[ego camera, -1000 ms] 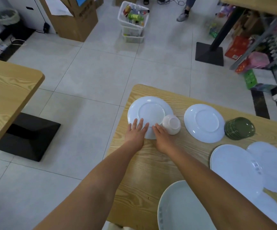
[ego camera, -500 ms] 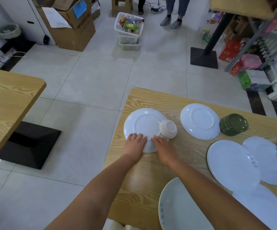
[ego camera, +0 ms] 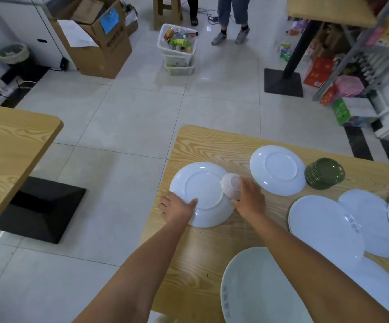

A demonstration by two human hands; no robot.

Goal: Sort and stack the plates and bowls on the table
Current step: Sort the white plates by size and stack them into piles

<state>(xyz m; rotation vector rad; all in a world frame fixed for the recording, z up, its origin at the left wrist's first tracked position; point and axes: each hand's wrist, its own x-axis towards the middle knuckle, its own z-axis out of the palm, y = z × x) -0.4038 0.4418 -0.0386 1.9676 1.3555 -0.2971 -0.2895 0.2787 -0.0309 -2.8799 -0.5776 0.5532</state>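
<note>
While the wooden table (ego camera: 202, 145) fills the lower right of the frame, an upside-down white plate (ego camera: 201, 193) is seen near its left edge, at the centre of the picture. The left hand (ego camera: 177, 209) is closed on the plate's lower-left rim, with the thumb laid across the plate's upturned underside and the other fingers curled beneath the edge. A small white bowl (ego camera: 232, 185), also inverted and slightly blurred, is seen touching the plate's right rim. The right hand (ego camera: 250, 197) is wrapped loosely around the bowl from the right, thumb below it and fingers beside it; whether the bowl is raised off the table cannot be told.

To the right of the bowl, a second inverted white plate (ego camera: 278, 170) is laid flat on the table, apart from the first. Just right of it, a stack of dark green dishes (ego camera: 325, 173) is found near the table's far edge. Further right and lower, several large white plates (ego camera: 324, 227) are spread in an overlapping group that is cut off by the right edge of the frame. At the bottom centre, a large pale oval platter (ego camera: 256, 290) is partly hidden behind the right forearm.

On the tiled floor in the upper part of the frame, a white basket (ego camera: 177, 48) of goods and a cardboard box (ego camera: 100, 43) are seen.
</note>
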